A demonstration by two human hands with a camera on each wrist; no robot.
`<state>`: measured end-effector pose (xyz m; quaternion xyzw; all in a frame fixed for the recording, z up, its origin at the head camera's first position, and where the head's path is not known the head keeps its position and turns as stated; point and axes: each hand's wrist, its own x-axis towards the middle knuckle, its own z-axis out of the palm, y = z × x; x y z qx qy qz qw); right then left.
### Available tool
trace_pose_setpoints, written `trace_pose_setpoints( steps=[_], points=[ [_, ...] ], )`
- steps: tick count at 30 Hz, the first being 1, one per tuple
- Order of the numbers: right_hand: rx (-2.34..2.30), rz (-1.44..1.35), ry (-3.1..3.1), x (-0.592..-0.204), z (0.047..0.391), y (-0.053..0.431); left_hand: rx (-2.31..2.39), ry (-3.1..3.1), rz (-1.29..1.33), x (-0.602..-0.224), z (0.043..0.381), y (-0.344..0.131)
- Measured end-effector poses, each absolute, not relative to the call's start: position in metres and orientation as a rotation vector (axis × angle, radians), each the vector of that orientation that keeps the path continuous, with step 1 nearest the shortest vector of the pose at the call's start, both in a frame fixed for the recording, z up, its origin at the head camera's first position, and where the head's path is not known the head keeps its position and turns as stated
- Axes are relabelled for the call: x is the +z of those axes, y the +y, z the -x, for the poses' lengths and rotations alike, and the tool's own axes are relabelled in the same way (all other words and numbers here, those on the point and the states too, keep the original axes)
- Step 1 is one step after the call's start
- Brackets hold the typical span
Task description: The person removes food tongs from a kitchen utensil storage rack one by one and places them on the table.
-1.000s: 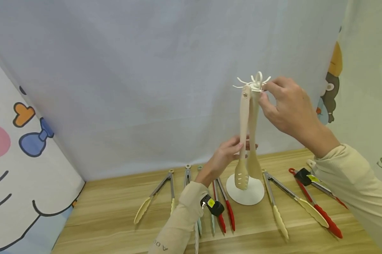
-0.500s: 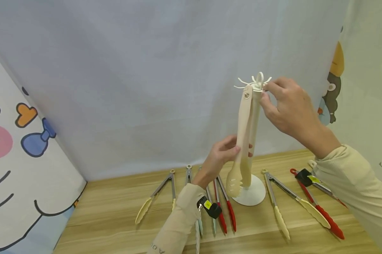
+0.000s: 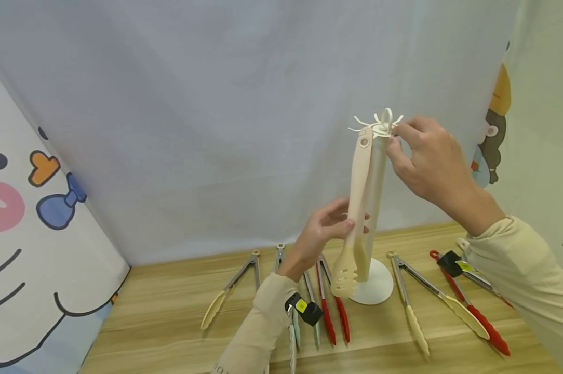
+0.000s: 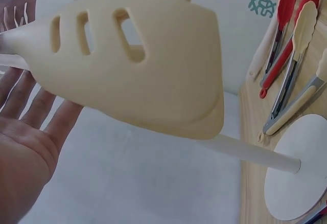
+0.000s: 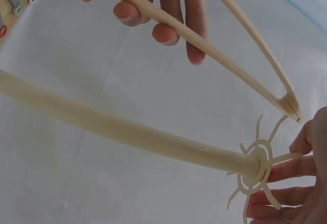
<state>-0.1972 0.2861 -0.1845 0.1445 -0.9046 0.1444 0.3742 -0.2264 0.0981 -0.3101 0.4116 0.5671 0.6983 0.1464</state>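
Note:
Cream tongs [image 3: 358, 182] with slotted heads [image 4: 168, 75] hang at a slant by the cream hook stand [image 3: 377, 192]. Their joined top end overlaps one of the stand's hook tips in the right wrist view. My left hand [image 3: 325, 226] holds the tongs partway down, thumb in front and fingers behind; in the right wrist view the two arms of the tongs spread apart. My right hand [image 3: 431, 161] is at the stand's top and pinches one hook [image 5: 286, 157] between thumb and finger. Several other hooks radiate from the ring [image 5: 258, 168].
On the wooden table [image 3: 169, 311] lie yellow-tipped tongs [image 3: 213, 309] at left, red-tipped tongs [image 3: 328, 322] before the stand, and more yellow tongs [image 3: 417, 332] and red tongs [image 3: 494, 337] at right. The stand's round base [image 3: 379, 291] rests among them. A pale cloth [image 3: 216, 130] hangs behind.
The lower end of the tongs has swung left, away from the stand's pole, with my left hand moving slightly left. My right hand has stayed at the hooks.

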Motion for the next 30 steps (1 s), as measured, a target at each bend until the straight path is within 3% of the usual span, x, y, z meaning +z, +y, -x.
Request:
trace_pose_setpoints(
  steps=[15, 30],
  points=[
    [0.391, -0.365, -2.319, -0.177, 0.195, 0.284, 1.978, 2.018, -0.951, -0.308, 0.201, 0.1],
    [0.385, -0.346, -2.355, -0.18, 0.194, 0.284, 2.046, 2.05, -0.821, -0.3, 0.196, 0.093]
  ],
)
